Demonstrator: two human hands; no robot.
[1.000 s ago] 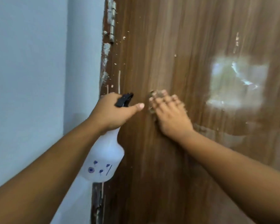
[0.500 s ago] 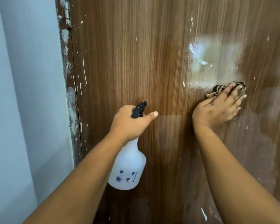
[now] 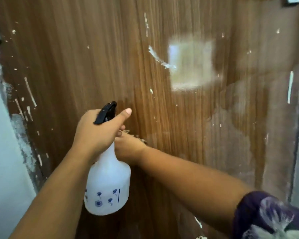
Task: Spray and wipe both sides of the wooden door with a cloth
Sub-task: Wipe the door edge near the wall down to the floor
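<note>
Wall [image 3: 0, 169], pale and plain, fills the left edge, and beside it runs the door's chipped, whitish edge. Next comes the wooden door [image 3: 76, 57] itself, taking up nearly the whole view, its brown grain flecked with pale specks and streaks of what looks like dried paint.

Low and left of centre, the left hand [image 3: 97, 131] grips the neck of a white spray bottle [image 3: 107, 183], fingers curled round it below the black trigger head, thumb stretched forward toward the door. The bottle hangs just in front of the door and partly covers the other hand.

Just right of the bottle, the right hand [image 3: 128, 147] reaches across to the door with a cloth [image 3: 136, 137] under it; only a frayed, tan edge of the cloth shows past the knuckles. The hand lies largely behind the bottle, so I cannot tell whether its fingers lie flat on the cloth or curl round it. A dark purple sleeve [image 3: 259, 214] shows at the lower right.

Further right, the door carries a bright glare patch and a broad hazy, damp-looking sheen, which suggests this face has been sprayed and partly wiped. Many paint flecks remain across the left and upper areas, so I judge this side unfinished, and nothing shows the other side at all. By that reading, the task is somewhere in its first half: wiping this face goes on, the far face waits.
</note>
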